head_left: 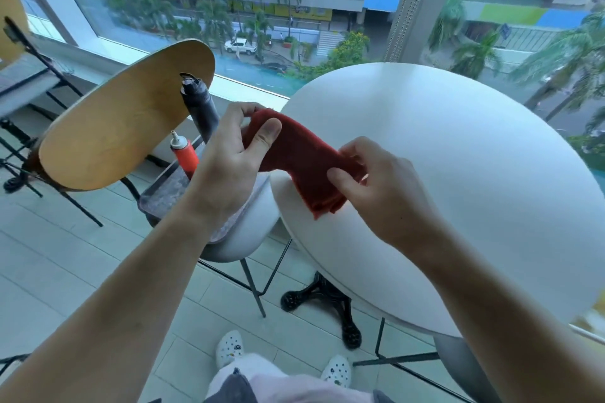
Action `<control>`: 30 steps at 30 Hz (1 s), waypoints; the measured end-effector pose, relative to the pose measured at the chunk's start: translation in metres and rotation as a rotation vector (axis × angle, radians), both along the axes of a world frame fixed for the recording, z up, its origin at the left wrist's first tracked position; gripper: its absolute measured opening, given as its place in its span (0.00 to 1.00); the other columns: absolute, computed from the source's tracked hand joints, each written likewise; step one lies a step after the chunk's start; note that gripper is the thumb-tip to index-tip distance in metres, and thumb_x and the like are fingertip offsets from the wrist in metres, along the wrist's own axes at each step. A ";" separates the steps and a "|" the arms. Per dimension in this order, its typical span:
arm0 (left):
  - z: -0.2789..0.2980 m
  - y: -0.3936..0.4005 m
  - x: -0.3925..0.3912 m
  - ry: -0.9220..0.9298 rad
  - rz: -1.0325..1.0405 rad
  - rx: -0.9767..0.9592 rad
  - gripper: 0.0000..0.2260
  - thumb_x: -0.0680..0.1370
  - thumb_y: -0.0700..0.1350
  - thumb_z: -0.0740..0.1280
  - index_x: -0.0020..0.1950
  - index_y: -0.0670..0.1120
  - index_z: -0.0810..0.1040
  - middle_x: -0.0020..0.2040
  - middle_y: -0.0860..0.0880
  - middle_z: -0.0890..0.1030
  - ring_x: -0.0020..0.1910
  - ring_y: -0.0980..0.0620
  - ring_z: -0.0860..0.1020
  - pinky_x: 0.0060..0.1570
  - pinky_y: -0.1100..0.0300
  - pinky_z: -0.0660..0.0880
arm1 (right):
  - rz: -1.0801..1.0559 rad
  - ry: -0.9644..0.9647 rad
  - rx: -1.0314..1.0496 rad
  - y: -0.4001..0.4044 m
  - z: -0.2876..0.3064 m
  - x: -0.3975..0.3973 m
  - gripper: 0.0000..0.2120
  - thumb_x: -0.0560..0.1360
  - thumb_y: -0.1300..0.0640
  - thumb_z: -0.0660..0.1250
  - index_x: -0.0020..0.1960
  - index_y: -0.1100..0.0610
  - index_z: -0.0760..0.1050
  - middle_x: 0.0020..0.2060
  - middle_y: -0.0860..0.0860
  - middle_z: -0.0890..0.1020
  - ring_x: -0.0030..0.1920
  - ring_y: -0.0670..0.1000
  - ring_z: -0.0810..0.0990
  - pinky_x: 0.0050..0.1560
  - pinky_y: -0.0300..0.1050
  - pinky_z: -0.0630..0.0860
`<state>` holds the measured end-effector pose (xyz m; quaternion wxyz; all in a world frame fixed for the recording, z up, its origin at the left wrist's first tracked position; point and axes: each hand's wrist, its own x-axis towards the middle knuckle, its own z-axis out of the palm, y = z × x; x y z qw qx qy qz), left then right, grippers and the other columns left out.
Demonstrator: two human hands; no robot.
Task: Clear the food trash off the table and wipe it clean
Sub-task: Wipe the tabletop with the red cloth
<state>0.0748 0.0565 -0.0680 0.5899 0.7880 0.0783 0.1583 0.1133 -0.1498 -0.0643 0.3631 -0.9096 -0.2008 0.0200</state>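
My left hand (229, 154) and right hand (370, 180) each pinched an end of the red cloth (301, 160), held over the white table's (458, 173) near edge; a loose grip could have dropped it to the floor.

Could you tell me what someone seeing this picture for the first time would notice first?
Most striking is the red cloth at the centre, held between the left hand and the right hand over the near edge of the round white table. To the left, a grey tray on a white chair holds a dark spray bottle and a small red squeeze bottle.
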 end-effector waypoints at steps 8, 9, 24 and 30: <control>-0.008 0.067 -0.003 -0.014 -0.031 -0.058 0.13 0.83 0.48 0.64 0.63 0.41 0.72 0.43 0.52 0.81 0.40 0.62 0.82 0.38 0.68 0.78 | -0.042 0.008 0.078 0.062 0.005 -0.006 0.05 0.78 0.52 0.68 0.54 0.47 0.78 0.37 0.43 0.82 0.40 0.43 0.79 0.42 0.43 0.75; -0.008 0.078 -0.003 -0.006 -0.045 -0.068 0.12 0.83 0.47 0.63 0.63 0.41 0.72 0.41 0.52 0.81 0.38 0.64 0.82 0.34 0.70 0.76 | -0.054 0.004 0.088 0.074 0.004 -0.007 0.05 0.78 0.52 0.68 0.53 0.47 0.78 0.37 0.43 0.82 0.39 0.43 0.79 0.41 0.41 0.75; -0.109 0.283 0.016 0.336 -0.186 -0.242 0.13 0.84 0.43 0.65 0.69 0.48 0.73 0.58 0.46 0.85 0.57 0.49 0.83 0.62 0.49 0.77 | -0.251 0.312 0.242 0.254 -0.079 -0.004 0.03 0.78 0.50 0.71 0.50 0.46 0.78 0.37 0.48 0.82 0.33 0.46 0.80 0.30 0.33 0.74; -0.173 0.315 0.020 0.474 -0.164 -0.227 0.15 0.83 0.40 0.65 0.70 0.46 0.75 0.58 0.47 0.85 0.59 0.50 0.83 0.65 0.52 0.76 | -0.294 0.440 0.167 0.290 -0.144 0.002 0.02 0.79 0.51 0.69 0.50 0.48 0.78 0.39 0.46 0.82 0.40 0.47 0.80 0.40 0.37 0.74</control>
